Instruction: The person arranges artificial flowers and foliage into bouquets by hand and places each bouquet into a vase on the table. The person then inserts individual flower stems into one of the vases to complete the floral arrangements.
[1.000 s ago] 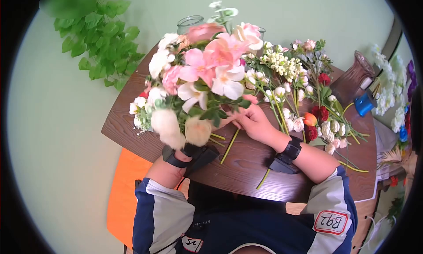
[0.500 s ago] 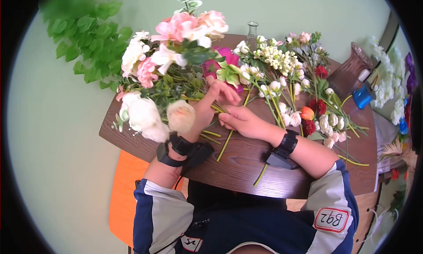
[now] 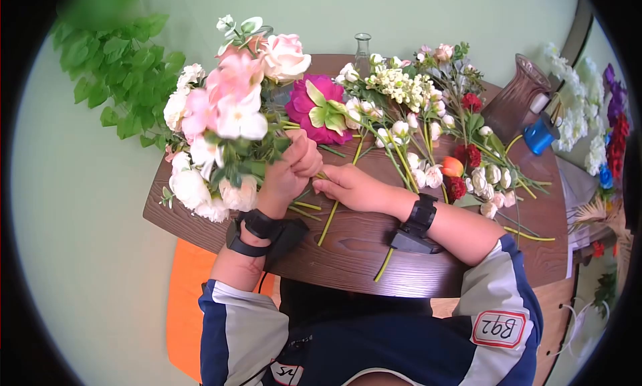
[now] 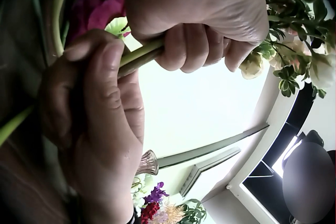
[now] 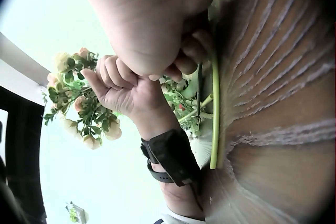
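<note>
Bunching appears in hand: bouquet (image 3: 241, 118) is held just left of magenta flower (image 3: 306, 106); stems (image 4: 142, 53) gripped by left hand (image 3: 294, 164), pinched by right hand (image 3: 351, 186), both flower's near side. Next move: bundle likely must be kept tight while ends are aligned.

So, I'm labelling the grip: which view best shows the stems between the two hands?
The left wrist view: the stems run in plain sight from the left hand to the right hand. The head view shows only a scrap between them; in the right wrist view the hands hide that stretch.
</note>
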The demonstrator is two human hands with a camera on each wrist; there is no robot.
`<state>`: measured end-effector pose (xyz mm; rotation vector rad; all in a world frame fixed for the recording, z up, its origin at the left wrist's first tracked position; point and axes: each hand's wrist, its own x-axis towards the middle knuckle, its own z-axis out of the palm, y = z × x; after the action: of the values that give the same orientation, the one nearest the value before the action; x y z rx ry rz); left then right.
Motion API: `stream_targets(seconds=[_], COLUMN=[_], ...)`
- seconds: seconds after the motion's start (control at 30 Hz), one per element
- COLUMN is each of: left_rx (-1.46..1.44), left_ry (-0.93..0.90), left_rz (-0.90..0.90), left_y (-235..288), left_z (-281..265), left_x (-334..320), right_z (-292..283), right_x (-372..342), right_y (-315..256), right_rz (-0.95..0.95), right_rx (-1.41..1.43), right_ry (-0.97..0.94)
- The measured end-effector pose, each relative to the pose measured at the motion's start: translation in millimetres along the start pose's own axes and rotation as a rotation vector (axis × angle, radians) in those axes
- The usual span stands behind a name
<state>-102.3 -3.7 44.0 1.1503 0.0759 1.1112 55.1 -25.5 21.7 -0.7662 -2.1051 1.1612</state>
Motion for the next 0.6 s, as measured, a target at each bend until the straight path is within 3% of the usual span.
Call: stream_targets(seconds=[0.07, 0.13, 0.17, 0.23, 0.27, 0.33, 0.4, 0.47, 0.53, 0.6], left_rx=[-0.012, -0.024, -0.022, -0.064, -0.064, -0.061, -0.061, -0.062, -0.041, -0.050], left_ry=[0.001, 0.002, 0.026, 0.047, 0.047, 0.062, 0.053, 0.041, 0.023, 0.010], left_rz=[0.017, 0.037, 0.047, 0.062, 0.063, 0.072, 0.073, 0.074, 0.084, 0.069], left_y=[2.2, 4.5, 6.3, 9.7, 10.6, 12.6, 11.8, 8.7, 4.8, 1.9], left_z=[-0.3, -2.8, -5.1, -9.4, -9.7, -9.5, -10.2, -10.6, -12.4, -13.7], left_x=[1.4, 2.9, 3.2, 4.1, 4.6, 5.0, 4.9, 4.7, 4.5, 4.6], right_z=[0.1, 3.9, 0.7, -11.5, -17.2, -29.1, -39.6, -49.3, -55.9, -59.4], right_x=[-0.5, -1.4, -0.8, 2.4, 3.1, 3.8, 1.6, -2.6, -2.7, -1.4], right_y=[-1.6, -2.3, -2.6, -6.7, -10.6, -21.4, -24.2, -18.0, -0.5, 11.7], right_rz=[0.042, -0.070, -0.071, -0.258, -0.259, -0.281, -0.232, 0.080, 0.096, 0.244], right_rx=[-0.020, -0.073, -0.074, -0.444, -0.445, -0.836, -0.918, -1.088, -1.037, -0.879], right_ry=[-0.027, 0.300, 0.300, 0.576, 0.575, 0.767, 0.753, 0.547, 0.539, 0.389])
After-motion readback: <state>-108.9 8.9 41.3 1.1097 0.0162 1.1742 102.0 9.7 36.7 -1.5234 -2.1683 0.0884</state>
